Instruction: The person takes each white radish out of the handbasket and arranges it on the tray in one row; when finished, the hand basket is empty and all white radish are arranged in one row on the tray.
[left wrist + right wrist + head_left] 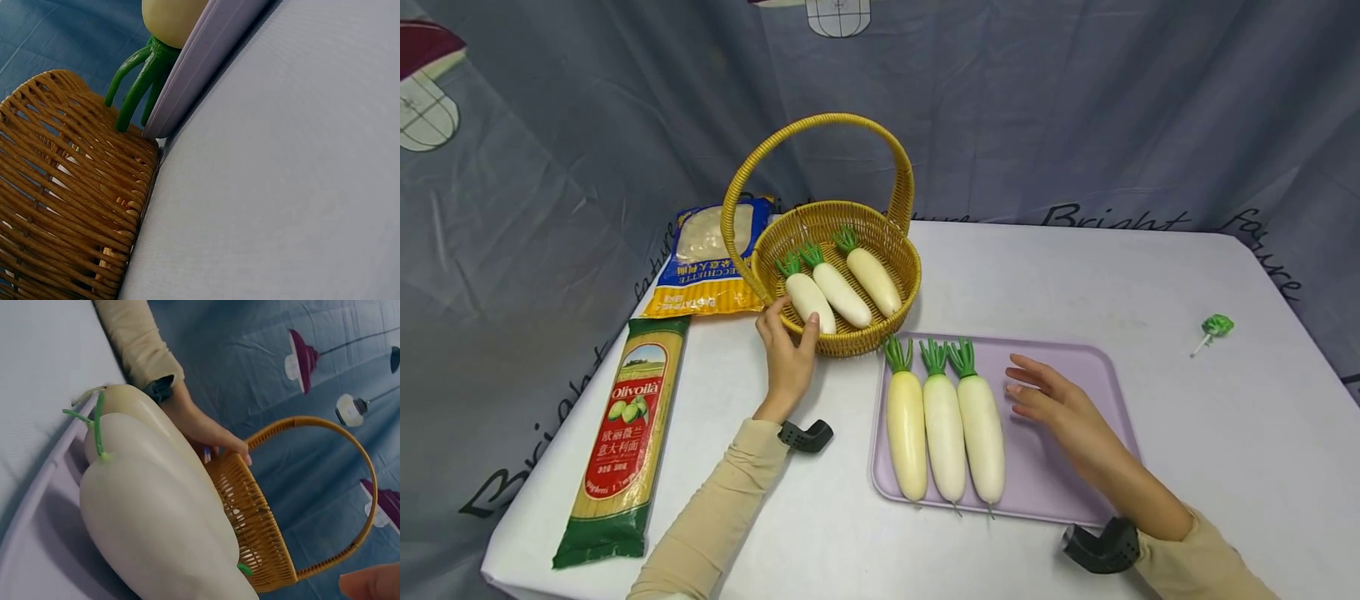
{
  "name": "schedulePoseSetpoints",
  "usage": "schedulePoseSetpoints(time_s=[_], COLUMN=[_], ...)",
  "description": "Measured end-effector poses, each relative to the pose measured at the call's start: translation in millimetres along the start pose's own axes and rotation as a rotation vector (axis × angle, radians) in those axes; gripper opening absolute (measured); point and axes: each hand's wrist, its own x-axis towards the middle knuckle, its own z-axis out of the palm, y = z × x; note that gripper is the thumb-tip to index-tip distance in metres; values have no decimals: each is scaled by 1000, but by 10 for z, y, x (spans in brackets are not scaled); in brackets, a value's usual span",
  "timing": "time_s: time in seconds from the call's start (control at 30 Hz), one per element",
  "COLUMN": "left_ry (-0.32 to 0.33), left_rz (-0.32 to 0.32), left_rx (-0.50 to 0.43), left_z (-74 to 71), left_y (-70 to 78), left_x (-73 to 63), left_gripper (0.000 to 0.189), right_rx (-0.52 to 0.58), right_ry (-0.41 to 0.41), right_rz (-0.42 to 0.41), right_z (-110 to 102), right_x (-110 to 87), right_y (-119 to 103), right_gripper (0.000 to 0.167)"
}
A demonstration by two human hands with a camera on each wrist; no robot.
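My left hand holds the near-left rim of a yellow wicker basket, its fingertips by the foot of the tall handle. Three small white radishes with green tops lie in the basket. My right hand hovers over the right part of a lilac tray, fingers spread and holding nothing. Left of it on the tray, three larger white radishes lie side by side, green tops towards the basket. The right wrist view shows these radishes up close, with the left hand at the basket rim.
A long spaghetti pack lies along the left of the white table. Behind it, a blue and yellow pasta bag rests beside the basket. A green lollipop lies far right. A grey curtain hangs behind.
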Motion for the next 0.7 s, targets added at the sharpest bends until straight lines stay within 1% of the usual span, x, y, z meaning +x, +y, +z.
schedulePoseSetpoints(time_s=[0.17,0.33,0.47,0.63,0.7], left_ry=[2,2,6,8,2], left_rz=[-7,-5,1,0,0], left_rx=[3,8,2,2,1], left_z=[0,-10,-14,-2,2], left_y=[7,7,3,-5,-1], left_x=[1,8,13,9,7], left_gripper=[51,50,50,49,50], right_rx=[80,178,301,466,530], right_ry=[-5,-11,-82,-212,-258], right_rz=[-35,-78,-91,-55,-54], right_z=[23,105,187,299,341], right_x=[99,276,562,986,1133], right_y=[-77,-269,-468,-647,-697], right_gripper=[61,58,54,54,55])
